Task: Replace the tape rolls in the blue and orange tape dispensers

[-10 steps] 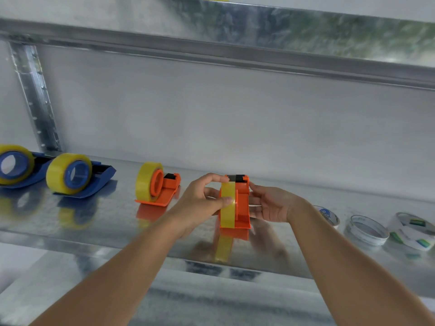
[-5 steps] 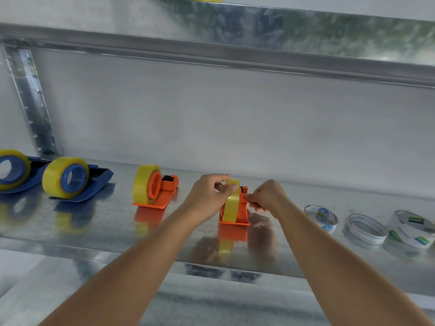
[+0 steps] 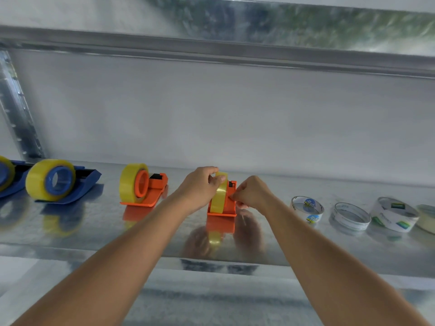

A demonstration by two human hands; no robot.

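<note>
On the shelf (image 3: 70, 234), now set down, orange dispenser (image 3: 226, 204) steadied by right hand (image 3: 253, 192), fingers curled on it, left hand (image 3: 202, 188) gripping new yellow roll (image 3: 219, 196), nearly seated.

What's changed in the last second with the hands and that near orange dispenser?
The right hand went from lying open against the near orange dispenser to pinching at its side. The left hand moved from the roll's front up to grip the top of the yellow roll. The other three dispensers and the used rings stayed put.

orange dispenser (image 3: 227, 204) | yellow tape (image 3: 217, 198) | blue dispenser (image 3: 77, 184) | silver shelf (image 3: 164, 231)
</note>
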